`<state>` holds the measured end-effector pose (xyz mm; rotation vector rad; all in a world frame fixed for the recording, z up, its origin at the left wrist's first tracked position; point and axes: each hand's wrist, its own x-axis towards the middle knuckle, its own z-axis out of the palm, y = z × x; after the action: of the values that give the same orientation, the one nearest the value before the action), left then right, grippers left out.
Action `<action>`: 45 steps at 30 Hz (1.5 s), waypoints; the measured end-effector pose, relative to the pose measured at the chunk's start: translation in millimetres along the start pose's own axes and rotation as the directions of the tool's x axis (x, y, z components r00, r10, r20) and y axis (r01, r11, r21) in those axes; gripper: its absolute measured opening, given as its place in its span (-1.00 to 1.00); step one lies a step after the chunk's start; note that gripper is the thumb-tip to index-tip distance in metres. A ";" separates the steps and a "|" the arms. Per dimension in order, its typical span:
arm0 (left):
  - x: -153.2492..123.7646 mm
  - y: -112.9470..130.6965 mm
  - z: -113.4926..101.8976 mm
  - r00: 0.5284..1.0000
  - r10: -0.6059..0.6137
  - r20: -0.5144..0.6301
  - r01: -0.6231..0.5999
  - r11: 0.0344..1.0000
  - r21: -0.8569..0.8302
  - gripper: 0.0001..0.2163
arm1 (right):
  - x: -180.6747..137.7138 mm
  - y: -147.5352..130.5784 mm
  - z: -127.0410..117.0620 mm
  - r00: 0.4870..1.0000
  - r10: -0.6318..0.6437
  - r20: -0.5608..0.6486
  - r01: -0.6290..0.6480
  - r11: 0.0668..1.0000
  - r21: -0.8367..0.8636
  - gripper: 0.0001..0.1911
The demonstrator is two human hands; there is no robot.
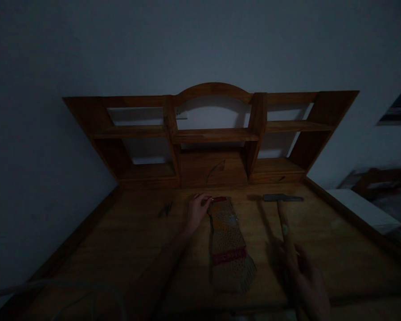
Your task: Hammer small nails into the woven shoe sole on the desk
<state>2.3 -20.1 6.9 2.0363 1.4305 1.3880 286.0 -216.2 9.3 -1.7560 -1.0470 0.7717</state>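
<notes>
A torn strip of brown cardboard [229,234] with red bands and many small dark marks lies lengthwise on the wooden desktop. At its far left corner is my left hand [198,208], fingertips pinched together beside the red end band. A tiny bright glint shows at those fingertips; what they pinch is too small to make out. My right hand [307,276] is wrapped round the wooden handle of a hammer [285,225]. The hammer's dark metal head points away from me, right of the cardboard, and its shadow falls on the desk.
Several thin dark pieces, resembling nails [165,209], lie left of my left hand. A wooden shelf unit [214,136] stands along the back of the desk [120,240] against the wall. Raised edges run along both desk sides. A blurred pale curved bar [53,283] crosses the lower left.
</notes>
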 end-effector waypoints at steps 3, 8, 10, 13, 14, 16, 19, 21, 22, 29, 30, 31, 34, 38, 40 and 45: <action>0.2 3.1 -2.6 1.000 0.004 0.004 -0.004 1.000 0.019 -0.89 | 0.1 -0.5 -0.1 1.000 0.005 0.002 -0.005 1.000 -0.014 -0.41; 0.2 2.8 -1.9 0.999 -0.017 0.032 0.016 1.000 0.013 -0.89 | -1.3 -3.1 1.0 0.999 -0.022 -0.027 0.022 1.000 -0.002 -0.40; -0.1 2.0 -1.3 1.000 -0.019 0.014 0.018 1.000 0.011 -0.89 | -1.2 -2.5 1.5 0.999 -0.007 -0.041 0.007 1.000 -0.007 -0.38; -1.3 2.8 -1.0 0.999 -0.039 -0.026 0.039 0.999 -0.007 -0.87 | -0.9 -2.5 1.6 1.000 0.005 -0.027 -0.005 1.000 -0.008 -0.37; -1.7 3.4 -0.9 0.998 -0.050 -0.028 0.050 0.999 -0.020 -0.86 | -1.0 -3.1 1.5 1.000 0.001 -0.017 -0.001 1.000 -0.012 -0.38; -2.7 4.6 -0.5 0.998 -0.064 -0.006 0.064 0.997 -0.047 -0.85 | -1.2 -5.1 1.1 1.000 -0.011 -0.014 0.010 1.000 -0.026 -0.39; -3.8 3.7 1.5 0.997 -0.070 0.045 0.073 0.994 -0.078 -0.84 | -2.0 -8.8 0.4 0.999 -0.002 -0.048 0.000 0.999 -0.037 -0.38; -4.0 1.2 3.2 0.995 -0.080 0.061 0.085 0.992 -0.097 -0.85 | -2.6 -10.9 -0.1 0.999 -0.004 -0.045 0.003 1.000 -0.025 -0.38; -3.9 -0.3 4.0 0.994 -0.085 0.066 0.091 0.990 -0.107 -0.85 | -2.7 -11.8 -0.3 0.999 -0.010 -0.036 0.010 1.000 -0.018 -0.39; -4.4 -3.5 5.3 0.992 -0.086 0.093 0.098 0.986 -0.132 -0.84 | -3.0 -12.8 1.6 1.000 0.011 -0.010 -0.011 1.000 0.019 -0.39; -4.5 -3.7 5.5 0.991 -0.081 0.104 0.095 0.986 -0.136 -0.84 | -3.3 -12.6 1.9 1.000 0.021 -0.016 -0.020 1.000 0.016 -0.38; -4.6 -4.1 6.0 0.990 -0.079 0.114 0.094 0.986 -0.139 -0.84 | -3.6 -12.4 1.8 0.999 0.027 -0.025 -0.027 1.000 0.011 -0.38; -3.8 -8.3 8.9 0.989 -0.083 0.126 0.100 0.986 -0.135 -0.85 | -4.1 -13.8 -0.2 1.000 0.009 -0.012 -0.009 1.000 0.010 -0.40; -2.1 -16.7 14.2 0.987 -0.099 0.123 0.116 0.983 -0.142 -0.86 | -3.5 -26.8 -2.3 0.994 -0.080 0.068 0.079 0.997 0.013 -0.43; -1.7 -18.5 15.1 0.985 -0.116 0.126 0.135 0.978 -0.156 -0.85 | -4.2 -40.5 0.6 0.982 -0.161 0.097 0.163 0.987 -0.011 -0.47; -2.7 -6.5 8.6 0.987 -0.115 0.114 0.134 0.976 -0.171 -0.84 | -11.3 -80.2 18.3 0.946 -0.286 0.150 0.295 0.955 -0.037 -0.57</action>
<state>5.6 -16.9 -3.3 1.8457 1.3166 1.2900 240.1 -201.9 77.0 -1.5635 -1.4020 0.6925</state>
